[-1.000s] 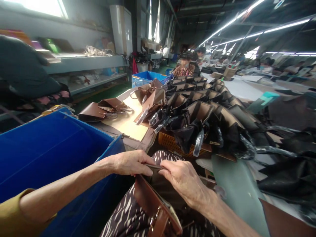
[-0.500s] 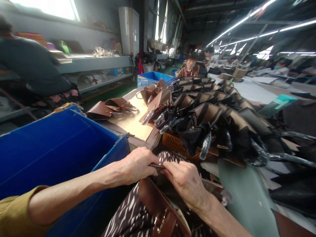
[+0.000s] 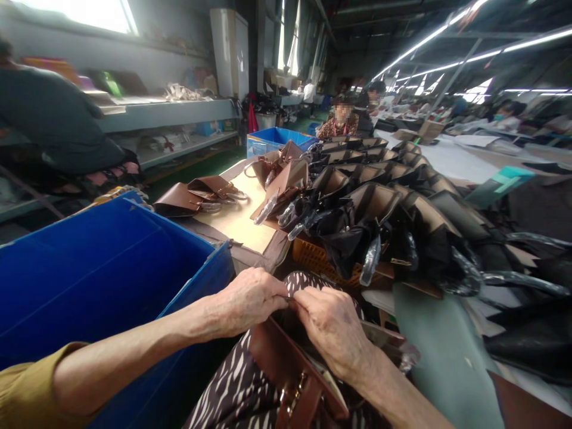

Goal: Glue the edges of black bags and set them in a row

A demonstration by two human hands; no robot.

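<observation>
A brown leather handbag (image 3: 286, 363) with gold-coloured metal fittings rests across my lap, its mouth facing up. My left hand (image 3: 252, 298) pinches the bag's far edge, thumb and fingers pressed together. Close beside it, almost touching, my right hand (image 3: 333, 322) grips the same edge with curled fingers. The exact bit of edge between the fingertips is mostly covered by the hands. Patterned dark trousers (image 3: 223, 381) show under the bag.
At my left stands a large blue bin (image 3: 107, 268). Many black handbags (image 3: 370, 208) with plastic-wrapped handles crowd the table ahead, above an orange crate (image 3: 313, 256). Brown handbags (image 3: 196, 193) lie on a tan board (image 3: 250, 214). A co-worker (image 3: 49, 119) sits at the left bench.
My hands have drawn closer together on the bag's edge, so the strip that showed between them is now mostly covered. The view has shifted slightly.
</observation>
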